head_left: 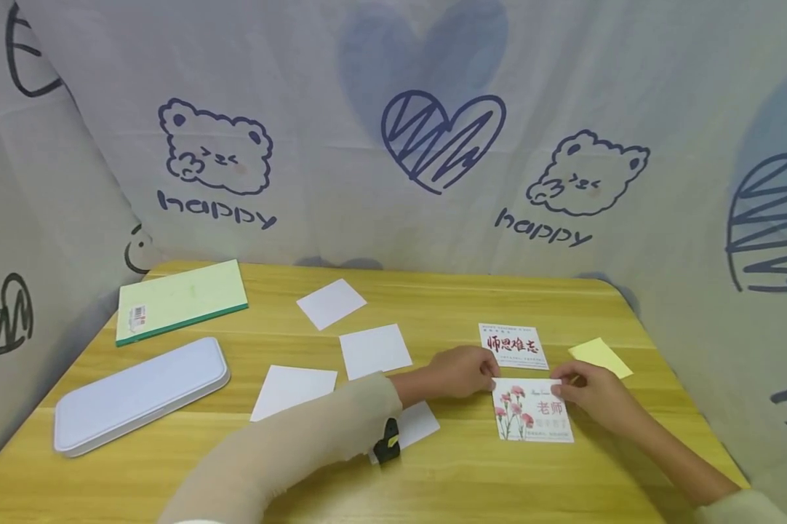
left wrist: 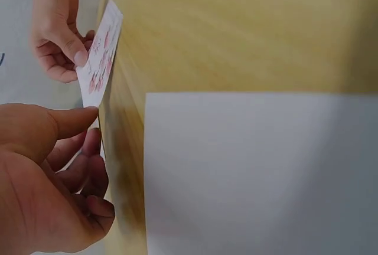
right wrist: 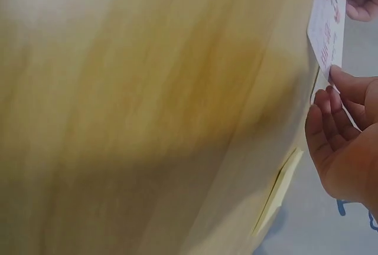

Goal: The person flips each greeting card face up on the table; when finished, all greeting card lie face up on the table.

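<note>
Between both hands is a white card with pink carnations and Chinese print (head_left: 532,410), its printed face up. My left hand (head_left: 457,372) pinches its upper left corner between thumb and fingers. At the upper right corner, my right hand (head_left: 596,397) pinches the card the same way. In the left wrist view the carnation card (left wrist: 101,60) tilts, with the left thumb (left wrist: 80,120) on its near corner. Just behind it on the table lies a second card with red Chinese lettering (head_left: 513,346). A yellow sticky-note pad (head_left: 601,357) lies beyond the right hand.
Several blank white cards (head_left: 375,351) are spread over the middle of the wooden table (head_left: 433,298), one partly under the left forearm. At the left are a pale pencil case (head_left: 141,393) and a light green notebook (head_left: 184,300). A printed curtain (head_left: 328,182) encloses the table.
</note>
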{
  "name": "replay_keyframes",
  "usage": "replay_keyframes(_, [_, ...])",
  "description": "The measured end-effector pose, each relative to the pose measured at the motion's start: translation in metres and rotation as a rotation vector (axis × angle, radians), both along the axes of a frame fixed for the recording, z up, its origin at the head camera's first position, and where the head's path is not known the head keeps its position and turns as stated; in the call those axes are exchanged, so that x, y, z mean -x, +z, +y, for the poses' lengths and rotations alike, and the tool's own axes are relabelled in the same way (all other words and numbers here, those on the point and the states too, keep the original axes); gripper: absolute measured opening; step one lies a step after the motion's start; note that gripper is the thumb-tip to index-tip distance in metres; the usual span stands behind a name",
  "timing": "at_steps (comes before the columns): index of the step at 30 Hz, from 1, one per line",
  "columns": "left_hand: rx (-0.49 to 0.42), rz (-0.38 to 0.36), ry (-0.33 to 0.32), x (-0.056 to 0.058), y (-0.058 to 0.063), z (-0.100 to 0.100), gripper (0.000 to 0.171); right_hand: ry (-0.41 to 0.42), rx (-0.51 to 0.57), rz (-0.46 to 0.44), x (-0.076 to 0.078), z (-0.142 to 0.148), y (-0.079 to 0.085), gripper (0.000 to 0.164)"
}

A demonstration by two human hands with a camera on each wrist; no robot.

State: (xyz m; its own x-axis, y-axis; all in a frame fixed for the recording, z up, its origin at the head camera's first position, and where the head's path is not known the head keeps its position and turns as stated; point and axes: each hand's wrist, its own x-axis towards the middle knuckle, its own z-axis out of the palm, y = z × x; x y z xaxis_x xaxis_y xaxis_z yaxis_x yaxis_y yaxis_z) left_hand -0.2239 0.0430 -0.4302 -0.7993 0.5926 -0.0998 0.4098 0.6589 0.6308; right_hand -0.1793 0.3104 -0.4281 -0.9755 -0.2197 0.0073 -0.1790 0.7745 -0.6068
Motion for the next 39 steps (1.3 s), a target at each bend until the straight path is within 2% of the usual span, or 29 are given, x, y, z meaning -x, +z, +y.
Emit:
replay_keyframes(6, [0.102, 0.049, 0.012, 0.003, 0.0, 0.007, 0.006, 0.009, -0.012, 0.009, 0.005, -0.001, -0.004, 0.013])
replay_keyframes(10, [0.139, 0.068, 0.024, 0.004, -0.001, 0.008, 0.008, 0.006, -0.044, -0.012, 0.006, -0.003, -0.007, 0.014])
replay_keyframes(13, [0.148, 0.073, 0.029, 0.003, 0.0, 0.007, 0.008, 0.004, -0.08, -0.023, 0.006, -0.005, -0.008, 0.015])
replay_keyframes(21, [0.137, 0.071, 0.007, 0.004, 0.0, 0.003, 0.008, 0.005, -0.19, 0.014, 0.005, -0.008, -0.01, 0.013])
replay_keyframes(25, [0.149, 0.088, -0.032, 0.006, 0.001, -0.002, 0.016, -0.01, -0.174, 0.012, 0.002, -0.01, -0.005, 0.017])
replay_keyframes(30, [0.196, 0.129, -0.052, 0.013, 0.014, -0.023, 0.027, -0.034, -0.026, 0.031, 0.001, -0.019, 0.009, 0.021])
replay_keyframes(34, [0.195, 0.107, 0.007, 0.015, 0.02, -0.055, 0.028, -0.023, 0.058, 0.006, 0.003, -0.035, 0.02, 0.027])
replay_keyframes(39, [0.115, 0.063, 0.067, 0.009, 0.021, -0.102, 0.027, 0.034, 0.145, -0.066, 0.007, -0.065, 0.021, 0.033])
